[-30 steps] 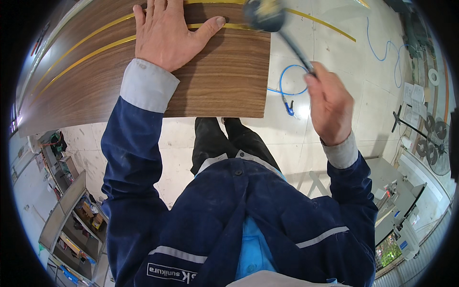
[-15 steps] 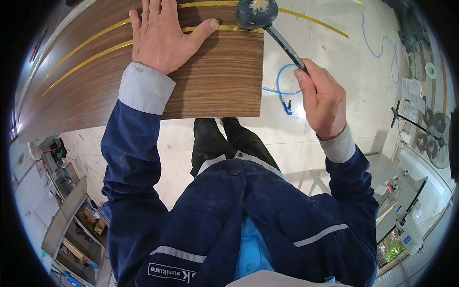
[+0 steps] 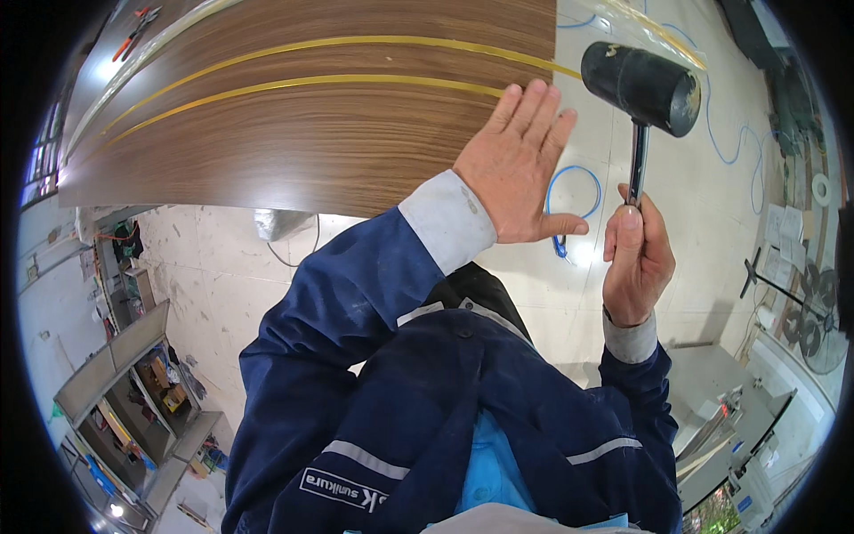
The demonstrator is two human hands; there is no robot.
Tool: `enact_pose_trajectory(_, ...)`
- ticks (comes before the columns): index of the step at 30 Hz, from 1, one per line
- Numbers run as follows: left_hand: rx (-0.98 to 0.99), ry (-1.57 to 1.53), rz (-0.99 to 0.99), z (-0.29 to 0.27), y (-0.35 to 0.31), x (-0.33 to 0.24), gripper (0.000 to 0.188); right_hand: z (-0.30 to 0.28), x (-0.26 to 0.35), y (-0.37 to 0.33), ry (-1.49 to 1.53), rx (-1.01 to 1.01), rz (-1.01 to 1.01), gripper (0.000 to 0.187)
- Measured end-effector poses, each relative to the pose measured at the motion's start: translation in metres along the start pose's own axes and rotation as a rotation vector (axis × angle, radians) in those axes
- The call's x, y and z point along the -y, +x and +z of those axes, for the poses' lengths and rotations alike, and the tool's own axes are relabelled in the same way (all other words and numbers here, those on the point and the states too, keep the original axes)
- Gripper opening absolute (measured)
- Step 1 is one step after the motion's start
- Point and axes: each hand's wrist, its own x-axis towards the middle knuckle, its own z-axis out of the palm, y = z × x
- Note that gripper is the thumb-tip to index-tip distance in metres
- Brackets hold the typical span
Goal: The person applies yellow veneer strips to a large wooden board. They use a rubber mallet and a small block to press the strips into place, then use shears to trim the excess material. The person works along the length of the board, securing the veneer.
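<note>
A brown wood-grain panel (image 3: 294,151) lies before me, with two gold strips (image 3: 356,42) running along it in parallel. One strip sticks out past the panel's right edge. My left hand (image 3: 516,165) is at the panel's near right corner, palm down and fingers outstretched, holding nothing; whether it presses on the surface I cannot tell. In my right hand (image 3: 639,258) is the handle of a black rubber mallet (image 3: 642,87), held upright off the panel's right side. The mallet's head shows worn, pale marks on its face.
Red-handled pliers (image 3: 133,34) lie at the panel's far left. A blue air hose (image 3: 578,169) is coiled on the tiled floor beyond the right corner. Shelving (image 3: 133,383) stands at lower left, a fan (image 3: 814,316) at right, a grey cabinet (image 3: 712,383) at lower right.
My left hand has slid right along the panel to its corner. The mallet has come off the strips and moved right, its head turned sideways. My view has shifted too.
</note>
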Motion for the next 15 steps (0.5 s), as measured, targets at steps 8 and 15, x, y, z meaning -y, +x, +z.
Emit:
enact_pose_trajectory(8, 0.036, 0.359, -0.398, -0.073, -0.069, 0.060, 0.117, -0.006, 0.019, -0.006, 0.069, 0.155, 0.049, 0.036)
enact_pose_trajectory(15, 0.011, 0.557, -0.611, -0.128, -0.139, 0.132, 0.111, 0.023, 0.039, 0.011, -0.228, 0.364, -0.085, 0.040)
